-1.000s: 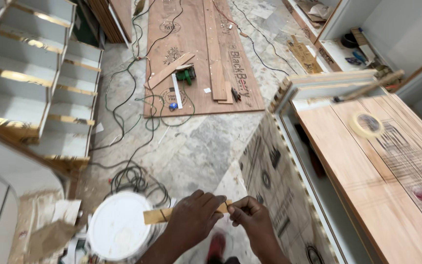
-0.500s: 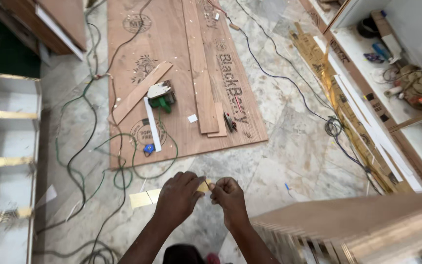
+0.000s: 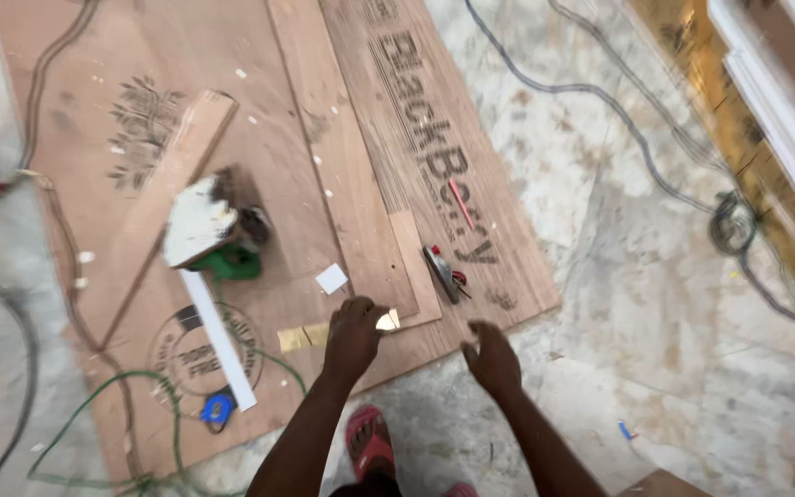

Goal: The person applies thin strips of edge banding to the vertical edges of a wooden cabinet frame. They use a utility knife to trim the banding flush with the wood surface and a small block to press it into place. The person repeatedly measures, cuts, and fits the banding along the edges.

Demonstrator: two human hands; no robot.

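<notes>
Pliers (image 3: 443,272) and white square (image 3: 331,278) flank bare plywood (image 3: 269,184) ahead.

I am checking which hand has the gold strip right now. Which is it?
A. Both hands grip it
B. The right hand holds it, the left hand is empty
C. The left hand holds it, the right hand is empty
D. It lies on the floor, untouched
C: the left hand is closed on the gold strip above the plywood sheet, while the right hand hangs open and empty beside it.

Marbled stone floor (image 3: 655,304); plywood sheets (image 3: 342,184) laid flat, cables (image 3: 600,101) trailing across
</notes>
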